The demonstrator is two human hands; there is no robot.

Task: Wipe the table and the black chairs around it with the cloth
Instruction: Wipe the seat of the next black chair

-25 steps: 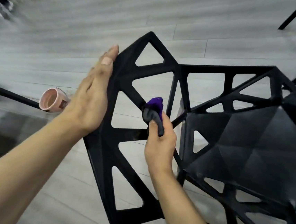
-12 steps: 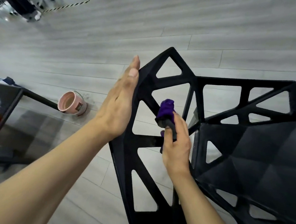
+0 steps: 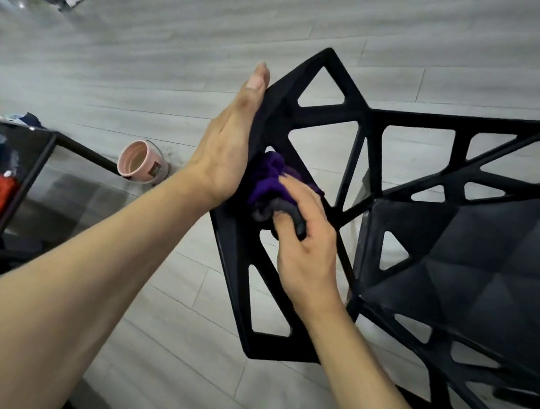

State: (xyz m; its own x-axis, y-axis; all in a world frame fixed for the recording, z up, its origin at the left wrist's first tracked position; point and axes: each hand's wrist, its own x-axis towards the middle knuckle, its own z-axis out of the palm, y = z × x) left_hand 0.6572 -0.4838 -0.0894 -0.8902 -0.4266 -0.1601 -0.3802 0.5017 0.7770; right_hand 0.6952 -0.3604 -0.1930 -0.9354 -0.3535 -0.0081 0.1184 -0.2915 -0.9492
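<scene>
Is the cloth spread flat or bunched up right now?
Bunched: the cloth is a crumpled wad in the right hand, against the chair.

You look through one wide-angle camera on your head, aimed forward and steeply down. It sits close above the black chair [image 3: 369, 115]; the floor [image 3: 176, 63] fills the far side, with a corner of the desk [image 3: 40, 162] at the left.

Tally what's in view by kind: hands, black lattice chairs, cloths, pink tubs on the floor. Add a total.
hands: 2 (left hand, right hand)
black chair: 1
cloth: 1
pink tub: 1
Total: 5
</scene>
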